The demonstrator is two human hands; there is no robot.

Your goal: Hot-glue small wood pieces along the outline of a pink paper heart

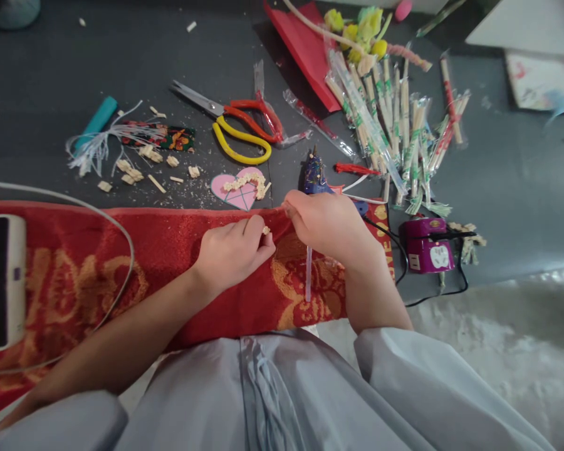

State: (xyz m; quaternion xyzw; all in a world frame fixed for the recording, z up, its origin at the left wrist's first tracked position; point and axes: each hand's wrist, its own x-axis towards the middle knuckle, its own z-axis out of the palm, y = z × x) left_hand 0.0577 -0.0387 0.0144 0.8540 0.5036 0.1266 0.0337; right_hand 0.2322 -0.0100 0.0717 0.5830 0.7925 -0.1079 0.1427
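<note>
My left hand (235,249) is closed in a pinch on a small beige piece (266,230), of which only the tip shows, above the red towel (169,250). My right hand (333,225) pinches the towel's upper edge and pulls a fold up in it. Just beyond the hands lies a pink paper heart (219,185) with drawn lines and a curved row of small beige pieces (247,181) on it. A dark blue glue gun (314,176) lies behind my right hand, which hides part of it; a clear glue stick (309,275) shows below the wrist.
Scissors (223,113) with red and yellow handles lie beyond the heart. Loose beige bits (129,170) are scattered at left. Wrapped sticks (390,119) pile up at right, near a purple power socket (427,245). A white-framed device (2,282) and its cable cross the towel's left.
</note>
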